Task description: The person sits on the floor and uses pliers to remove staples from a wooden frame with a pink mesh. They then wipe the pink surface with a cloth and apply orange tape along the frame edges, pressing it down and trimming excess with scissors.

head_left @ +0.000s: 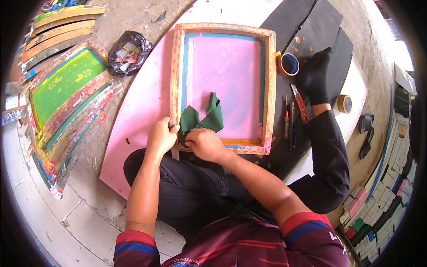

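A wooden screen-printing frame with pink-tinted mesh lies in front of my crossed legs. My right hand is closed on a dark green cloth at the frame's lower left corner; the cloth's folded ends stand up over the mesh. Beside that corner my left hand is closed. Something small and dark shows between its thumb and fingers, too little to name. A narrow greyish strip sticks out below the corner, between my hands; whether it belongs to the dark thing, I cannot tell.
The frame rests on a pink board. To its right are a tape roll, a red utility knife, slim tools, black sheets and another tape roll. On the left lie a black plastic bag and a green-meshed frame.
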Motion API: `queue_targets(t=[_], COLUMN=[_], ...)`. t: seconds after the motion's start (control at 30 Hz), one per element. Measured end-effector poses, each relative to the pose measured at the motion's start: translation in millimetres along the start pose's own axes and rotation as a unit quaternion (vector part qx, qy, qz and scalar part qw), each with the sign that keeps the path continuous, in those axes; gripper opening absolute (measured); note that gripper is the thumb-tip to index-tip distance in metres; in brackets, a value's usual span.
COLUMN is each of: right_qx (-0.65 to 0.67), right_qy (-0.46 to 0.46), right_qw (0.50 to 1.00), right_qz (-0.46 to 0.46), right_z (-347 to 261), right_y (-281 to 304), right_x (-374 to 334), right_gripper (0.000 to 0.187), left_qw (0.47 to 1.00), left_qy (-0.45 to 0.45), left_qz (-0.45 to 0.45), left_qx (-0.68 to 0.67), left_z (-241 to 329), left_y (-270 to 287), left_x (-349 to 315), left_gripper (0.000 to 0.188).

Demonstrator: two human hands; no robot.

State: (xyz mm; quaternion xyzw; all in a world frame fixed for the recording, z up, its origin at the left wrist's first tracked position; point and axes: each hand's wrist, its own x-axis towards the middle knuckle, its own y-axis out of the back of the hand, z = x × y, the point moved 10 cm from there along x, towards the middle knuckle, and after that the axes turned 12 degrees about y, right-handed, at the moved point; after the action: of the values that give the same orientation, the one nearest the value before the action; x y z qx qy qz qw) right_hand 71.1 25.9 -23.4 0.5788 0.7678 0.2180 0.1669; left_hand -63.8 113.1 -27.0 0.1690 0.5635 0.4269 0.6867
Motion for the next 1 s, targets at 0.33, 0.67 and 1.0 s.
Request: queue_targets(t=[0.33,0.67,1.0], right_qx=[-0.271,-0.342,-0.328], right_qy=[-0.066,-0.327,-0.337], right_qw=[0.92,0.819,0.812], right_qz=[0.275,0.325,0.346], right_z=[48.0,153.6,171.7], right_y=[204.0,334.9,336.5], right_x=[8.0,-27.7,-28.6], right_gripper=[0.028,0.048,0.025], left_qw=[0.999,1.0,1.0], left_qy=[-0.03,-0.013,-0.002], left_qz=[-0.006,-0.011,-0.018], left_qx=[-0.036,0.009,0.007], left_z=[-6.7,4.7,8.1], left_y=[-3.4,5.3,7.2], left_x=[5.7,-2.3,-6.1], left_gripper=[0.028,0.031,0.032])
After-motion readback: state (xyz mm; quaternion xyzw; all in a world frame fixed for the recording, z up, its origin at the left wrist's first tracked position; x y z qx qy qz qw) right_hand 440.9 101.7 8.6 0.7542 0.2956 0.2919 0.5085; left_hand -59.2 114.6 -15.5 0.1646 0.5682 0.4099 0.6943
